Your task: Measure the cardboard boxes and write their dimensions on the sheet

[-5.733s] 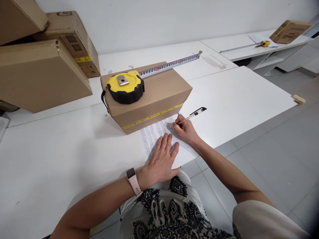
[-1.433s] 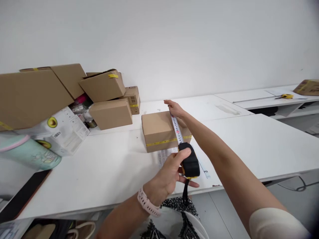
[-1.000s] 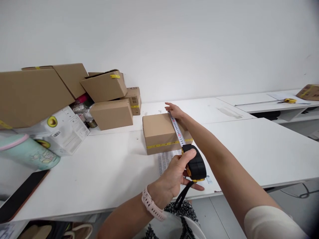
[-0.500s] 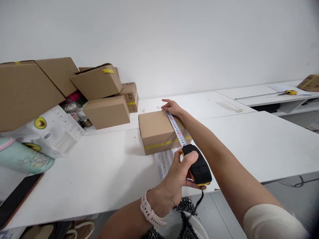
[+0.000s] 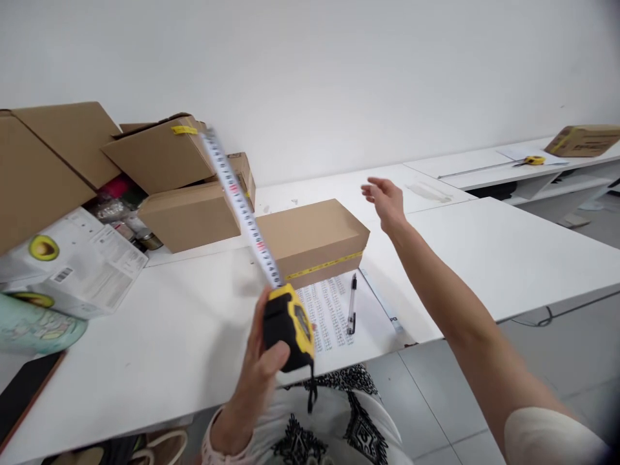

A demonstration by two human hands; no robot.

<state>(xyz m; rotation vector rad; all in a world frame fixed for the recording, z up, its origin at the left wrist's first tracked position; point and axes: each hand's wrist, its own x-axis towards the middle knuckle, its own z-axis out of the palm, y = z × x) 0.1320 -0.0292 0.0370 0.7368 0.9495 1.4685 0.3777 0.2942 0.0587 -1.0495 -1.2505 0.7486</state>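
My left hand [image 5: 256, 374] grips a yellow and black tape measure [image 5: 289, 326] near the table's front edge. Its blade [image 5: 238, 203] sticks up and to the left, blurred, its tip free in the air. My right hand [image 5: 385, 200] hovers open above the table, to the right of a brown cardboard box with a yellow tape strip [image 5: 310, 239], and holds nothing. A printed paper sheet [image 5: 329, 310] lies in front of the box with a pen [image 5: 351, 311] on it.
Several cardboard boxes [image 5: 165, 187] are stacked at the back left, with a white avocado-printed box [image 5: 72, 265] and a teal bottle [image 5: 33, 326]. On the far right table sit another box [image 5: 584, 139] and a yellow tape measure [image 5: 530, 160]. A ruler [image 5: 382, 303] lies beside the paper.
My right hand let go of the blade's end and lifted off the box. The left hand swung the tape measure left, so the blade now points up and away from the box.
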